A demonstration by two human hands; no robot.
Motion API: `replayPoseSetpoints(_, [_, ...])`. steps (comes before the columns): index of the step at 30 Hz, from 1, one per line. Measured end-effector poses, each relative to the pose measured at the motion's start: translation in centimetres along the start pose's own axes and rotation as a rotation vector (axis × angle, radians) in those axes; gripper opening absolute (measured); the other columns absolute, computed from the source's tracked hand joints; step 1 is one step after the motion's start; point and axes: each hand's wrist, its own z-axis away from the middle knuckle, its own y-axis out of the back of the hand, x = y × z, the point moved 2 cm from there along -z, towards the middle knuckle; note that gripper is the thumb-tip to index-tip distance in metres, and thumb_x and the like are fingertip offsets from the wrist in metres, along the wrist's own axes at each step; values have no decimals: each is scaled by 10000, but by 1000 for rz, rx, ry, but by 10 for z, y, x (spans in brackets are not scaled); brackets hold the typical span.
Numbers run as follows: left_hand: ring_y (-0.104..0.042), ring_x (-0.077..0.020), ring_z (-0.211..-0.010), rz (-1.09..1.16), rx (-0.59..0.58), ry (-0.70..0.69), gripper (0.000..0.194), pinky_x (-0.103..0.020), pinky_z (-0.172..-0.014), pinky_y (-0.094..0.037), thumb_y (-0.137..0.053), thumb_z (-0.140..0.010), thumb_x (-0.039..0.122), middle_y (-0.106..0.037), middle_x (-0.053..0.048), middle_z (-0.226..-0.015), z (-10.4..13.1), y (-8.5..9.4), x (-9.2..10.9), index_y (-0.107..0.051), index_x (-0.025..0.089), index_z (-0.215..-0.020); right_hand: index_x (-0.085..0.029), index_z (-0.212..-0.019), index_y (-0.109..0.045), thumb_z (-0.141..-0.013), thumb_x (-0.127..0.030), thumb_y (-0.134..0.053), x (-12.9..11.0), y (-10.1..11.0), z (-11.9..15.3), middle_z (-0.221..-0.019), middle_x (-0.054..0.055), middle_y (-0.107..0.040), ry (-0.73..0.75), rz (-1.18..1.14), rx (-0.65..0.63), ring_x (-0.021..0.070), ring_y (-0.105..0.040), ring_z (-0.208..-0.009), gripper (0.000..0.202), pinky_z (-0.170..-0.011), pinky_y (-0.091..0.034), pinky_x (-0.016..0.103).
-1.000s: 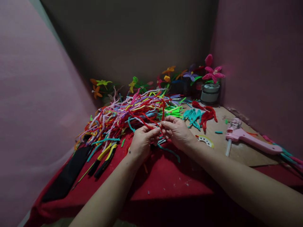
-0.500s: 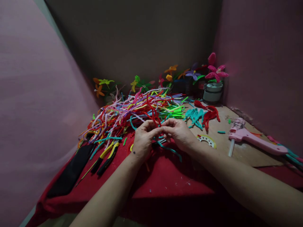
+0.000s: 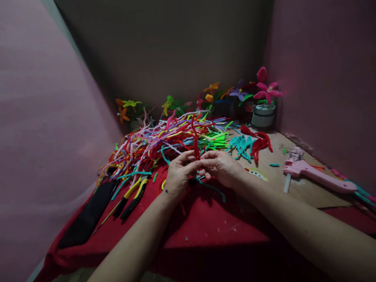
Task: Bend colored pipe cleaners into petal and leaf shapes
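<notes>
A red pipe cleaner (image 3: 196, 141) stands up between my two hands, its strands close together at the base and one end rising over the heap behind. My left hand (image 3: 181, 174) is closed in a pinch on it, thumb against fingers. From the other side my right hand (image 3: 223, 168) pinches the same piece, fingertips touching the left ones. The lowest part of the red piece is hidden by my fingers. Under the hands, a teal pipe cleaner (image 3: 216, 189) lies on the red cloth (image 3: 211, 225).
Behind my hands lies a heap of coloured pipe cleaners (image 3: 158, 137). Pliers (image 3: 133, 197) and a black pouch-like item (image 3: 88, 215) are on the left. To the right, a board (image 3: 308, 194) bears teal pieces (image 3: 242, 147), red pieces (image 3: 261, 145) and a pink glue gun (image 3: 317, 172). Pipe-cleaner flowers (image 3: 268, 92) stand behind.
The red strands, spread and looped half a second ago, are now drawn together and more upright. Both hands stay in nearly the same place.
</notes>
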Motion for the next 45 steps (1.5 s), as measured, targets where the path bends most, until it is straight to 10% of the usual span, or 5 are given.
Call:
replayPoseSetpoints(21, [-446, -50, -442, -70, 144, 4, 214, -169, -434, -339, -674, -666, 335, -524, 31, -517, -5, 9, 1, -613, 130, -670, -122, -723, -588, -649, -193, -660, 1, -4, 4, -478, -6, -551, -38, 125, 60, 76, -489, -387, 126, -372, -372, 184])
replayPoseSetpoints(27, [-400, -37, -397, 15, 169, 25, 238, -163, -401, -308, -686, -645, 334, -474, 55, -470, -6, 8, -5, -555, 137, -625, -144, -547, -523, -770, -277, -509, -1, -12, 8, -401, -25, -466, 54, 654, 24, 60, -356, -321, 261, -357, -254, 204])
replayPoseSetpoints(35, [-321, -12, -317, -81, 260, 91, 277, -144, -341, -221, -681, -640, 358, -435, 67, -393, -1, 8, 0, -525, 135, -589, -121, -683, -582, -842, -181, -398, 5, -17, 9, -632, 72, -598, 550, 1569, 131, 114, -458, -537, 251, -529, -272, 248])
replayPoseSetpoints(45, [-345, -27, -328, 23, 248, 38, 255, -163, -346, -246, -683, -641, 324, -454, 54, -401, -7, 14, 6, -530, 131, -576, -151, -501, -529, -781, -217, -482, -4, -17, 15, -469, -5, -479, 479, 1245, 165, 79, -352, -453, 292, -494, -260, 242])
